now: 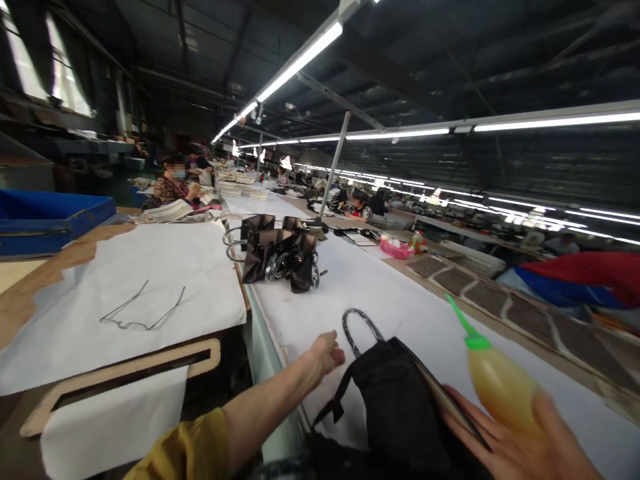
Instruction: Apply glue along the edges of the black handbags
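Above the black bag (395, 400), right fingers (467, 421) clamp the glue bottle (500, 383), long axis slanting nozzle-first up-left; left fingers (334, 352) unclear

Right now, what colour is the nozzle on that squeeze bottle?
Green nozzle on the squeeze bottle; head view.

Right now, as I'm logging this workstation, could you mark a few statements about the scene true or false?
1. The bottle by the right hand has a green nozzle. True.
2. The left hand rests on the pile of brown bags. False: it is apart from them, beside the black bag.
3. A bent wire lies on white paper. True.
4. The bin at the left is red. False: it is blue.
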Tool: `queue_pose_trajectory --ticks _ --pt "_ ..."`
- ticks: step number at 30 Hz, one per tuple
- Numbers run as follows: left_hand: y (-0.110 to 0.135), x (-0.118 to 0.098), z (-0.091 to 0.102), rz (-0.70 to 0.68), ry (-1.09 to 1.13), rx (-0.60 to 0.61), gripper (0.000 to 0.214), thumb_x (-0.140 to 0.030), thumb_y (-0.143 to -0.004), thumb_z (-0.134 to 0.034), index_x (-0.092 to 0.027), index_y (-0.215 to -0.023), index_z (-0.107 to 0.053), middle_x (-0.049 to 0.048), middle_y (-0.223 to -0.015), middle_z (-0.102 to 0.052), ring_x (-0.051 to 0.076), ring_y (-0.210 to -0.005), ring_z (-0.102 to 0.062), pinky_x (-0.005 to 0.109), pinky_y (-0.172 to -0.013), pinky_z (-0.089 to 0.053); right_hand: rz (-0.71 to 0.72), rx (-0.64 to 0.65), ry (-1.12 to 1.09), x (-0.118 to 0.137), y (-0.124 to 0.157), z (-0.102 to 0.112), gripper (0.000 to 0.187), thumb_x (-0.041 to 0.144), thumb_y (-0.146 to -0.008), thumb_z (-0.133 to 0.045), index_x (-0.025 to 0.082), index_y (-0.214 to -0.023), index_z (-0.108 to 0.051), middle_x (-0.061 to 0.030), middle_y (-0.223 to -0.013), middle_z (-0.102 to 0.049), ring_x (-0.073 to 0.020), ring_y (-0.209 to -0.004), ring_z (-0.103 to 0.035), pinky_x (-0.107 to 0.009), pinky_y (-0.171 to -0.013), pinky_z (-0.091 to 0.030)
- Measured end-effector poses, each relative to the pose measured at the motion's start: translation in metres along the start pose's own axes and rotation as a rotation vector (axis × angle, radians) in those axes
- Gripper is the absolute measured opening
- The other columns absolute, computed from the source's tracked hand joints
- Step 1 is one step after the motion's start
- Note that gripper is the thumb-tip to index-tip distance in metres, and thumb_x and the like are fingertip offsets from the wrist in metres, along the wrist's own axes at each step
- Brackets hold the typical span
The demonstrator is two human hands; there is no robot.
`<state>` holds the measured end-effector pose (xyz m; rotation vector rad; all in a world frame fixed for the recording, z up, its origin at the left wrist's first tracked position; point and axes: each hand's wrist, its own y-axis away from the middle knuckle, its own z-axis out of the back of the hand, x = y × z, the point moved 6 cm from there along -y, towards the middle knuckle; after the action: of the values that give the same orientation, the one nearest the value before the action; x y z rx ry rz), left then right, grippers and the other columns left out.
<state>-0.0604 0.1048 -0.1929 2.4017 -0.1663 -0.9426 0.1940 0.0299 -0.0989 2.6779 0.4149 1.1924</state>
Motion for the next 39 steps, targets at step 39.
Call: queue_pose_trajectory --ticks 39 --pt "0.125 -0.154 -0.052 -1.007 -1.519 0.273 0.037 -0.010 -0.067 -0.040 -0.015 -0.091 -0.068 0.0010 -0.082 -0.066 0.015 -0.074 -0.058 0.023 -0.072 -0.044 0.034 -0.131 0.085 0.014 -0.018 -0.048 0.049 0.037 -0.090 -0.048 0.026 -0.134 -0.029 -0.0219 -0.131 -0.039 -0.0317 -0.120 -0.042 -0.058 -0.085 -0.041"
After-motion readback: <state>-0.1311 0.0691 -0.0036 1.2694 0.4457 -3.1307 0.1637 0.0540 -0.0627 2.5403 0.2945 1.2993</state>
